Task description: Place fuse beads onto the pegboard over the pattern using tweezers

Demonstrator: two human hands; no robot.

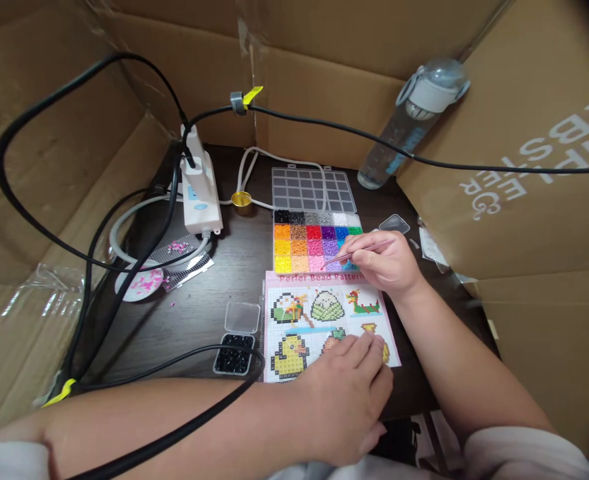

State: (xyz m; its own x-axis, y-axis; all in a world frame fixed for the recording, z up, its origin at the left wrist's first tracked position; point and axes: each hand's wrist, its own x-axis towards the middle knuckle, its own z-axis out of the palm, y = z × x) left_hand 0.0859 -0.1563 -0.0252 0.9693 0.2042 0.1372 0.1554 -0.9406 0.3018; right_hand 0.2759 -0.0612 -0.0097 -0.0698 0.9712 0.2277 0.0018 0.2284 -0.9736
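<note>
My right hand (382,260) pinches a pair of pinkish tweezers (347,256). Their tips reach over the light pink compartment in the front row of a divided bead box (299,248); whether a bead sits between them is too small to tell. The box's clear lid (313,189) lies folded back behind it. My left hand (347,393) rests flat on the lower part of a Perler bead pattern sheet (287,319), fingers stretched out and covering some pictures. Small beads form a duck (289,353) at the sheet's lower left, with other pixel pictures around it.
Left of the sheet stands a small open case of black beads (234,353). Farther left are a white power strip (202,200), a round dish with pink beads (139,281) and a gold cup (241,201). Black cables (319,122) cross overhead; a water bottle (404,127) leans against cardboard walls.
</note>
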